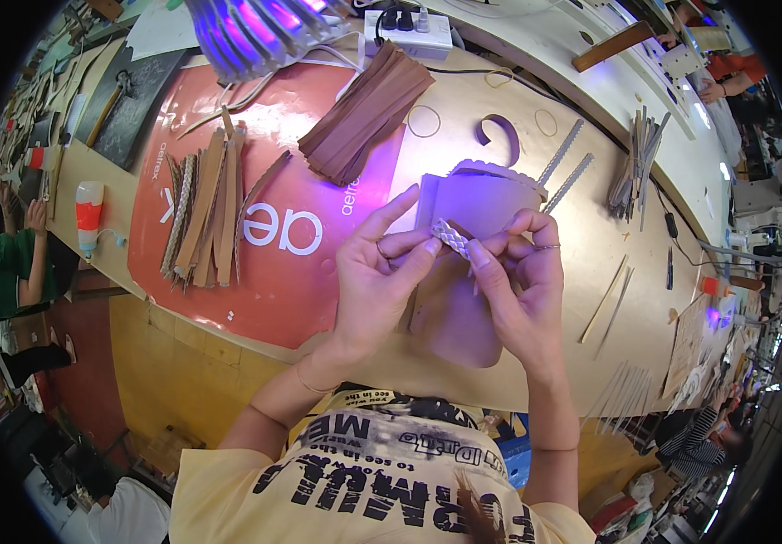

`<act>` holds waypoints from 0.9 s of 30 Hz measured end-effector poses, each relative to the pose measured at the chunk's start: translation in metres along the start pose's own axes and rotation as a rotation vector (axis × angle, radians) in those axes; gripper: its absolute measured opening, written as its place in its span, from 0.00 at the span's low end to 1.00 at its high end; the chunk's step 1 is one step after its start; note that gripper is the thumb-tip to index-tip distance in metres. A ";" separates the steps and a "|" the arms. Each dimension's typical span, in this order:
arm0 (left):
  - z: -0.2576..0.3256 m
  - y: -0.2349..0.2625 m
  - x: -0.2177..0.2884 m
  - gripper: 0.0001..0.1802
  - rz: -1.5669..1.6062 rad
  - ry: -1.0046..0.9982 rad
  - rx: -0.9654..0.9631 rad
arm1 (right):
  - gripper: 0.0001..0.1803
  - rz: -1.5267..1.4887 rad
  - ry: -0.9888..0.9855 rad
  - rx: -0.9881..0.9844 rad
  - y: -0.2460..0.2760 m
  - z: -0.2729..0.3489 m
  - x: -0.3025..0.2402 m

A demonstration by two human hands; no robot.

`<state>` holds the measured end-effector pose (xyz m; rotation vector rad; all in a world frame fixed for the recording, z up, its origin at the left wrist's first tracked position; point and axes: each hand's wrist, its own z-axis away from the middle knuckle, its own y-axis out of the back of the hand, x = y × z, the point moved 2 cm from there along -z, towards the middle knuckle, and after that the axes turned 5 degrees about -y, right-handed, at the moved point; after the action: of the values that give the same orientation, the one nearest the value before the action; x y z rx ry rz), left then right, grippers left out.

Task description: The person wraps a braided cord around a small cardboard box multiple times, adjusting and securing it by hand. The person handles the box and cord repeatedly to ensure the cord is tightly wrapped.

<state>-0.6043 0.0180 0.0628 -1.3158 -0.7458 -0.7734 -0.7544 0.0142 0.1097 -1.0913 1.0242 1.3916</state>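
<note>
A short braided strip (450,238), pale under the purple light, is stretched between my two hands. My left hand (368,286) pinches its left end between thumb and a finger, with the index finger raised. At the other end, my right hand (527,295) has thumb and fingertips closed on the strip. Below them lie flat brown leather-like pieces (454,335), one with a scalloped upper edge; my hands partly hide them. Two braided strips (562,154) stick out beyond that edge, and a curled brown strip (507,136) rests farther off.
Brown strips are piled (368,113) on a red sheet (273,290), beside a loose strip bundle (205,218). A lit lamp (259,36) overhangs the far side near a power strip (409,34). Thin strips (636,168) lie right; a red-and-white bottle (89,216) stands left. Other people work nearby.
</note>
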 end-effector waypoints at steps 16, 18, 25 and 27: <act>0.000 0.002 -0.003 0.29 -0.006 0.031 0.031 | 0.18 0.005 0.009 0.007 0.000 -0.003 0.000; 0.000 0.003 -0.004 0.29 0.022 0.047 0.027 | 0.18 -0.007 0.009 0.010 0.000 -0.003 0.001; -0.001 0.004 -0.005 0.27 0.064 0.085 0.005 | 0.18 -0.041 0.025 -0.007 0.000 -0.001 0.003; -0.001 0.004 -0.006 0.28 0.077 0.090 0.023 | 0.18 -0.020 0.021 -0.002 0.000 -0.001 0.003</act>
<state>-0.6042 0.0181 0.0561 -1.2735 -0.6269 -0.7549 -0.7539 0.0136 0.1069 -1.1173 1.0246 1.3676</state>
